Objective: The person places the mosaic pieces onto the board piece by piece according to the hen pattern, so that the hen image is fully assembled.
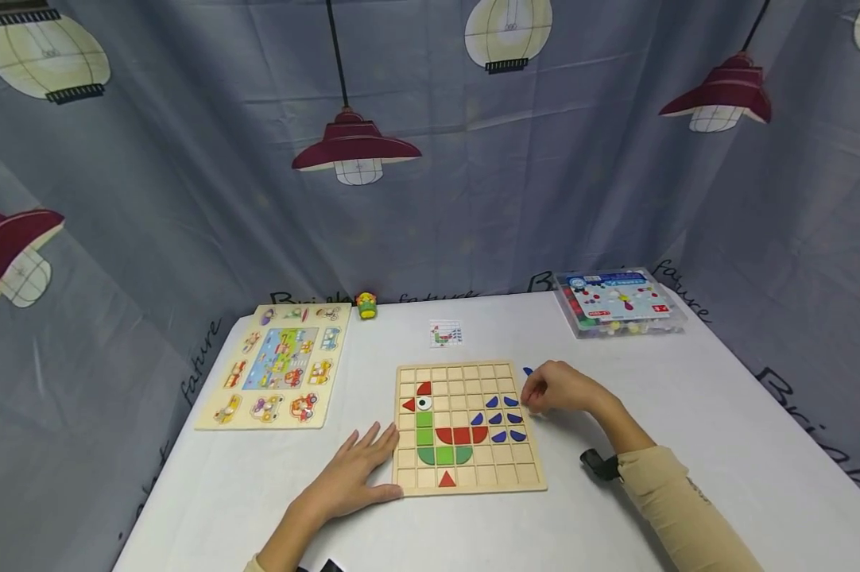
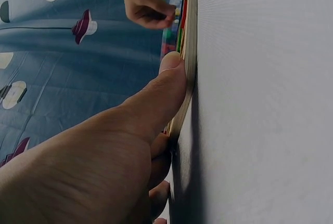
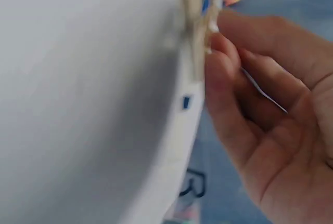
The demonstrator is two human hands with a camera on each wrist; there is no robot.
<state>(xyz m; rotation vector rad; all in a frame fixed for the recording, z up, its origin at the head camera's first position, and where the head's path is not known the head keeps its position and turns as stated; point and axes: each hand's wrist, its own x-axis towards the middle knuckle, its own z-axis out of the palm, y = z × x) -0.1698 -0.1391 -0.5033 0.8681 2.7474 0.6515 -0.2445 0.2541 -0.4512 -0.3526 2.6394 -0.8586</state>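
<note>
A wooden grid board point(image 1: 505, 477) lies on the white table, with coloured pieces laid out as a bird. Blue leaf-shaped pieces point(image 1: 496, 419) form its tail, a red row point(image 1: 462, 435) its wing, and green squares point(image 1: 424, 437) its neck. My left hand point(image 1: 354, 477) rests at the board's lower left corner, fingers along the left edge and thumb point(image 2: 169, 78) against the near edge. My right hand point(image 1: 562, 387) is at the right edge beside the tail, fingers curled and fingertips together; whether they pinch anything is hidden. A loose blue piece point(image 1: 528, 371) lies just beyond it.
A small pattern card point(image 1: 446, 334) lies behind the board. To the left is a wooden picture puzzle point(image 1: 218, 405), with a small green and yellow toy point(image 1: 366, 305) behind it. At the back right sits a clear plastic box point(image 1: 619, 302). A printed curtain point(image 1: 437, 222) hangs behind the table.
</note>
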